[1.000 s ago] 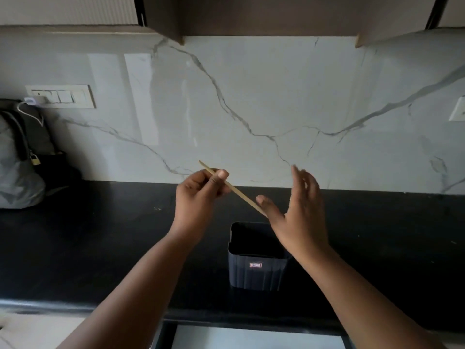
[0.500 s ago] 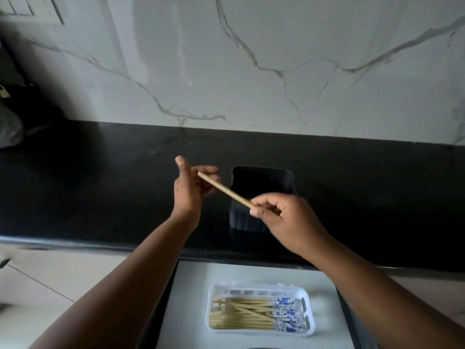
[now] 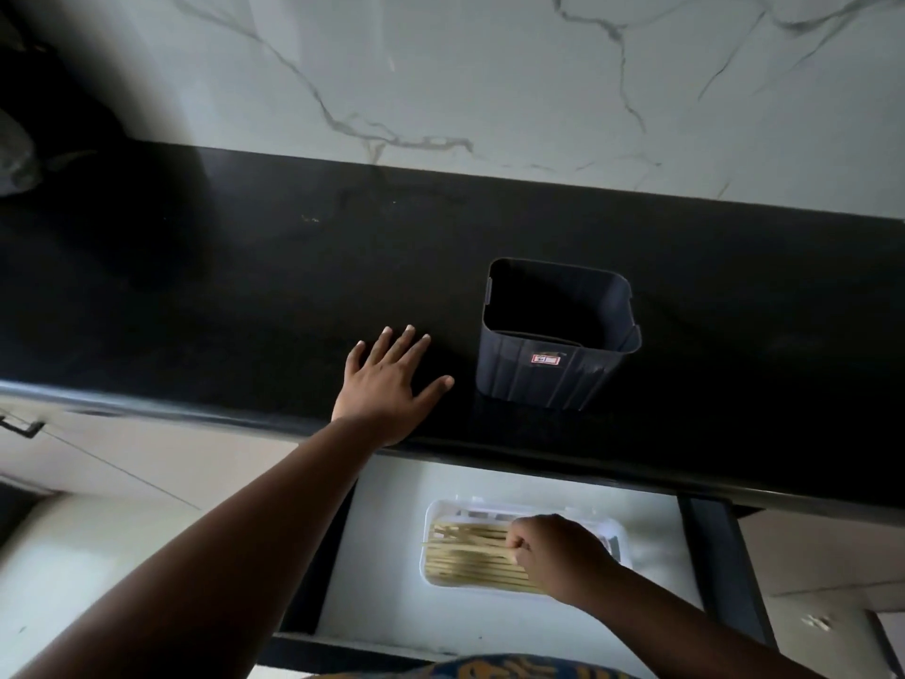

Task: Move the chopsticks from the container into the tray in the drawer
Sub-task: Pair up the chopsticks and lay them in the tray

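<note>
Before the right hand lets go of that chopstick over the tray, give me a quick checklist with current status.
1. Drawer open under the counter: ok.
2. Tray sits in the drawer: ok.
3. Right hand is over the tray, pinching a chopstick: ok.
4. Chopstick lies along the ones already in the tray: ok.
5. Left hand rests flat on the counter, clear of the drawer: ok.
6. Container is empty: cannot tell, inside is too dark.

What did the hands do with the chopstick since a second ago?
The left hand let go of the chopstick and now rests flat on the black counter. The right hand took it down into the white tray in the drawer, fingers pinching it. The dark container stayed put.
</note>
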Demonstrator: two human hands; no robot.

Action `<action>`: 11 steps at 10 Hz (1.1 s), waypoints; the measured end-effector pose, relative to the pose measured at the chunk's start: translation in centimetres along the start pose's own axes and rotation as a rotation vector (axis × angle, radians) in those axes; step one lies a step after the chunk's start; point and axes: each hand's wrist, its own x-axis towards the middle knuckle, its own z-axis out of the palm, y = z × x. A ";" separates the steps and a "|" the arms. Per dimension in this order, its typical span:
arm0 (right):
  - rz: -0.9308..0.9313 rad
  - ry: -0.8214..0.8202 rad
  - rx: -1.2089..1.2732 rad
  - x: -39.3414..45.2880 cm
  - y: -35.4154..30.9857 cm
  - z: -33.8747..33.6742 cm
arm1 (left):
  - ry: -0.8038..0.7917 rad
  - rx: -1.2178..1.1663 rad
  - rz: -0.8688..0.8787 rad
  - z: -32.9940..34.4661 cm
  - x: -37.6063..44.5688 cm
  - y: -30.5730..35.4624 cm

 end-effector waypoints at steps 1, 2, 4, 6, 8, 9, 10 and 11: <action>-0.006 -0.024 -0.051 0.7 0.4 1.4 | -0.007 -0.003 -0.004 -0.1 0.0 0.0; -0.013 -0.007 -0.190 1.3 0.4 2.1 | -0.011 0.000 -0.005 -0.2 0.0 -0.1; -0.054 -0.044 -0.310 1.9 0.5 3.5 | -0.006 0.002 -0.006 -0.1 0.1 -0.1; -0.070 -0.018 -0.249 2.0 1.2 3.6 | -0.005 0.003 -0.007 -0.1 0.0 -0.1; -0.067 0.020 -0.194 2.5 2.3 3.8 | -0.005 0.006 -0.004 -0.2 0.0 0.0; -0.123 0.042 -0.228 2.8 2.9 3.9 | -0.008 0.012 -0.004 -0.2 0.0 0.0; -0.196 0.078 -0.329 2.8 3.2 4.0 | -0.010 0.012 -0.003 -0.3 0.0 0.0; -0.229 0.149 -0.336 2.7 3.1 4.2 | -0.005 0.012 -0.004 -0.3 0.0 0.0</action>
